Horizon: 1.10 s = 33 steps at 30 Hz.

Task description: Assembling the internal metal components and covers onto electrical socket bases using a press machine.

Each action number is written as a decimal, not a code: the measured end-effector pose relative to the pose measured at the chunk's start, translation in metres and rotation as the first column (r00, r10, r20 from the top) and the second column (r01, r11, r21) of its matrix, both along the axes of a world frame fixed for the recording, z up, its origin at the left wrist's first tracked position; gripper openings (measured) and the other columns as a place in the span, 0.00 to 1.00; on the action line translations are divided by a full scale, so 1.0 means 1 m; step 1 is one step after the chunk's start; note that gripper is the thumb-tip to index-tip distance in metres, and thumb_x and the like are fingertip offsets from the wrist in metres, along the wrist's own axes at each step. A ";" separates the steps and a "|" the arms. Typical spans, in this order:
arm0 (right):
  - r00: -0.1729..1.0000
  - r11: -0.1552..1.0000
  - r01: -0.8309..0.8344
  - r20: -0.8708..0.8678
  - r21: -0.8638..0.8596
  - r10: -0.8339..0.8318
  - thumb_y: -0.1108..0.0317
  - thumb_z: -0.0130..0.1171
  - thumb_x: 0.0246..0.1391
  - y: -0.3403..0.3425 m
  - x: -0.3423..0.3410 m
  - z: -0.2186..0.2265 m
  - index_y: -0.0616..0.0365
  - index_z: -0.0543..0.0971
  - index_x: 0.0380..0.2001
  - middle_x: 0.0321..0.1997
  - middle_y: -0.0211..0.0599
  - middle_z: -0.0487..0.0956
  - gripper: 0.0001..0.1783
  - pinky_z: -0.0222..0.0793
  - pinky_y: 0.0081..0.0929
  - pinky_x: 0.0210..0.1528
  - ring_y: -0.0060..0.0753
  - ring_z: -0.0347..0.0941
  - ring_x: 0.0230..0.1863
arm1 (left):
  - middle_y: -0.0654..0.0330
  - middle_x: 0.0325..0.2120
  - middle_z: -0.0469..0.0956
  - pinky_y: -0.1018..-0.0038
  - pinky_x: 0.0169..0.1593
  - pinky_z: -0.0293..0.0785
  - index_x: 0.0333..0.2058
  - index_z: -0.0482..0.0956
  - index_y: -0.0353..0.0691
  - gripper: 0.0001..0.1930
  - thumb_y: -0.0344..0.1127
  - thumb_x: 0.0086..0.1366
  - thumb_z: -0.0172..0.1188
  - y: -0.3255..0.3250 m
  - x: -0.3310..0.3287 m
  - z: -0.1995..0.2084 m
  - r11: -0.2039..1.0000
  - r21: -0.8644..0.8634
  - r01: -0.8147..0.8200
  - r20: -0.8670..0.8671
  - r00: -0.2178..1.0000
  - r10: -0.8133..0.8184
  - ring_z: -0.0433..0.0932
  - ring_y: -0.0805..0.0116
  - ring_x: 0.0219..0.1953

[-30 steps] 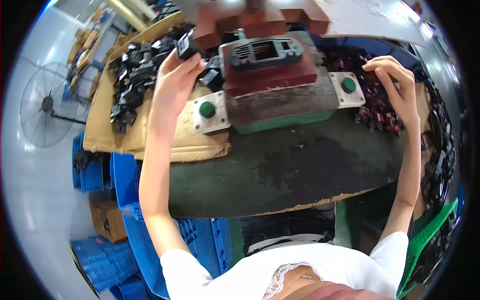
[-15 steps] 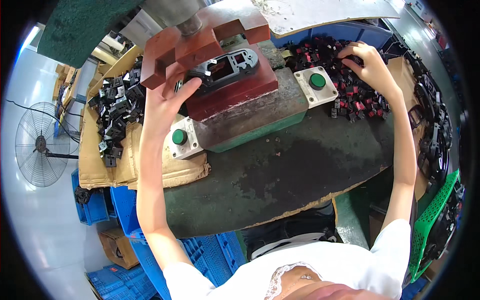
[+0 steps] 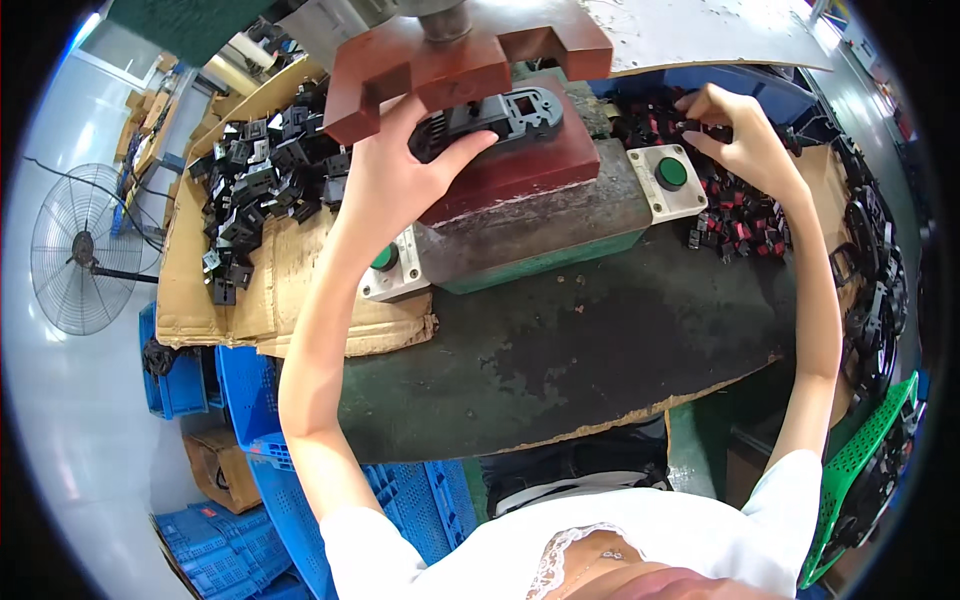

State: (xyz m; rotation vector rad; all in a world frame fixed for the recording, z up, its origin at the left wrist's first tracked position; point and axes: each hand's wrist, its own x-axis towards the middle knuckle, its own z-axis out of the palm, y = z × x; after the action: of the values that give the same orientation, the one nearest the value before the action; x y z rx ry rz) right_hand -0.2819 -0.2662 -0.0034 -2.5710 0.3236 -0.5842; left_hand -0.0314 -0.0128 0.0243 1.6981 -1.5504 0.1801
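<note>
Our left hand (image 3: 400, 180), the nearer, spreads its thumb against the black housing (image 3: 504, 121) toward two o'clock on the red block (image 3: 530, 182), long axis roughly nine-to-three; hidden fingertips, grip unclear to us. Our right hand (image 3: 745, 142) curls, thumb and fingers apart.

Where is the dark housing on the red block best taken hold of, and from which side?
By the rounded right end of the housing, probably, coming low from the right: that end is uncovered, while the left hand is at the other end and the red press head hangs above.
</note>
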 end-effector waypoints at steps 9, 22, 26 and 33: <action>0.979 0.942 -0.147 0.180 0.303 0.095 0.74 0.62 0.50 0.060 0.054 0.041 0.61 0.77 0.38 0.37 0.28 0.79 0.11 0.68 0.13 0.38 0.11 0.70 0.33 | 0.59 0.27 0.81 0.78 0.39 0.69 0.37 0.81 0.39 0.14 0.35 0.50 0.68 -0.005 0.002 -0.007 1.000 -0.009 0.009 -0.129 0.992 -0.010 0.75 0.72 0.25; 0.942 0.965 -0.263 0.213 -0.019 0.261 0.70 0.62 0.50 0.074 0.100 0.039 0.62 0.78 0.34 0.33 0.32 0.78 0.09 0.68 0.22 0.38 0.25 0.72 0.32 | 0.56 0.39 0.76 0.66 0.48 0.68 0.38 0.77 0.40 0.12 0.29 0.52 0.63 0.038 0.008 0.003 0.997 -0.074 0.037 0.192 0.981 -0.022 0.72 0.56 0.44; 0.917 0.937 -0.344 0.192 -0.062 0.350 0.70 0.62 0.49 0.071 0.100 0.039 0.62 0.78 0.33 0.32 0.31 0.78 0.09 0.67 0.22 0.39 0.24 0.71 0.32 | 0.55 0.38 0.75 0.68 0.46 0.69 0.35 0.76 0.36 0.12 0.23 0.49 0.63 0.080 0.013 -0.009 1.000 0.029 -0.002 0.165 0.986 -0.003 0.73 0.56 0.42; 0.915 0.940 -0.337 0.215 -0.055 0.341 0.70 0.61 0.52 0.071 0.098 0.035 0.63 0.77 0.37 0.32 0.29 0.77 0.10 0.67 0.19 0.38 0.21 0.70 0.32 | 0.54 0.36 0.74 0.70 0.41 0.72 0.35 0.76 0.33 0.14 0.21 0.47 0.64 0.120 0.006 -0.031 0.983 0.166 -0.074 0.097 0.994 0.058 0.74 0.57 0.38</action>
State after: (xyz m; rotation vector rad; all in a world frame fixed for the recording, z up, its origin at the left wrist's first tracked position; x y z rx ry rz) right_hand -0.1838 -0.1951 0.0313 -2.4651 -0.2028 -0.7327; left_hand -0.0249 0.1069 -0.0063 1.8991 -1.6163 0.1664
